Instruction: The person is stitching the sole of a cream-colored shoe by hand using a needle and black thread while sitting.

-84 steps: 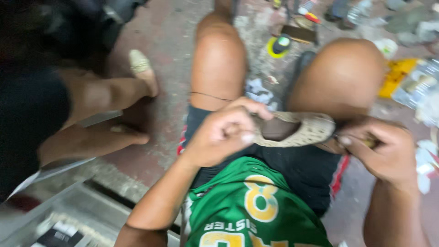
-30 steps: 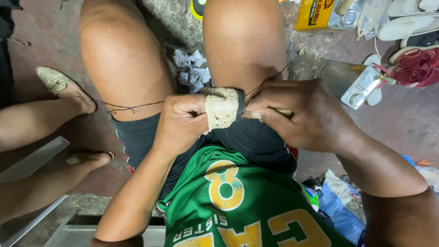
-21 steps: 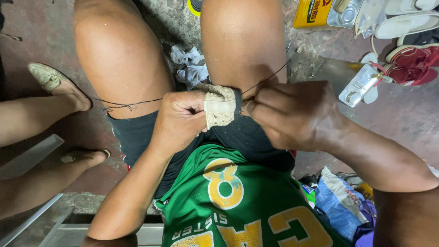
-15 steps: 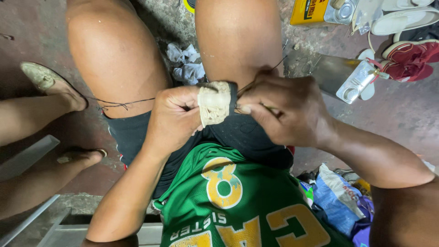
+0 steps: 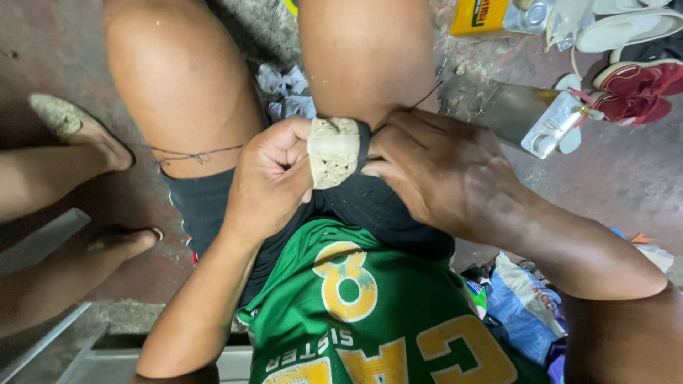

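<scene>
The person sits with bare knees apart over a rough concrete floor [image 5: 633, 185], and both hands meet at the lap. The left hand [image 5: 274, 181] is curled into a near fist, its fingers [image 5: 284, 153] pressed together and pinching the left edge of a beige woven shoe [image 5: 334, 151], seen end-on and held upright just above the black shorts [image 5: 370, 210]. The right hand [image 5: 437, 167] closes on the shoe's other side, fingers folded together against its dark edge; whether they also pinch a needle cannot be told. A thin dark thread [image 5: 196, 153] runs from the left hand across the left thigh, and another short stretch of thread rises from the right hand toward the right knee.

Below the hands a green jersey [image 5: 370, 313] with yellow figures fills the lower middle. Between the knees lies a crumpled pale cloth scrap [image 5: 284, 89]. At the top right a yellow rectangular package [image 5: 478, 16] with dark print lies flat beside a silvery can [image 5: 530, 16]. Nearer, a clear plastic bottle [image 5: 555, 124] lies on its side on a grey metal sheet [image 5: 505, 107]. A white sandal [image 5: 626, 28] and a red shoe [image 5: 633, 85] sit at the right edge. At the lower right is a blue and white printed bag [image 5: 523, 306]. On the left, another person's legs stretch in, one foot in a beige flat shoe [image 5: 67, 121].
</scene>
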